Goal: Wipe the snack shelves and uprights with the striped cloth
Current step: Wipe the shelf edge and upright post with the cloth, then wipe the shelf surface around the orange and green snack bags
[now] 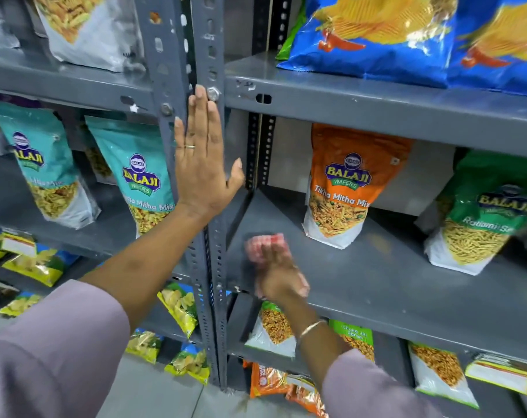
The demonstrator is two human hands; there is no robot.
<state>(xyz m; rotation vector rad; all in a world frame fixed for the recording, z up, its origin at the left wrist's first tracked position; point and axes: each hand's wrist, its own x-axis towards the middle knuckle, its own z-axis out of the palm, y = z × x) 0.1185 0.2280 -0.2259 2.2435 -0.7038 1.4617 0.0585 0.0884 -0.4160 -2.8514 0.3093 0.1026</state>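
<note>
My left hand [203, 164] lies flat and open against the grey perforated upright [214, 49] between two shelf bays, fingers pointing up. My right hand [279, 276] is blurred and closed on a bunched red-and-white striped cloth [263, 244], pressed on the left end of the grey middle shelf [377, 285] of the right bay. The cloth sticks out beyond my fingers toward the upright. An orange snack bag [345, 188] stands just behind and to the right of the cloth.
A green snack bag [485, 215] stands further right on the same shelf. Blue chip bags [377, 37] lie on the shelf above. Teal bags [138, 176] fill the left bay. More packets sit on lower shelves [274, 327] and near the floor.
</note>
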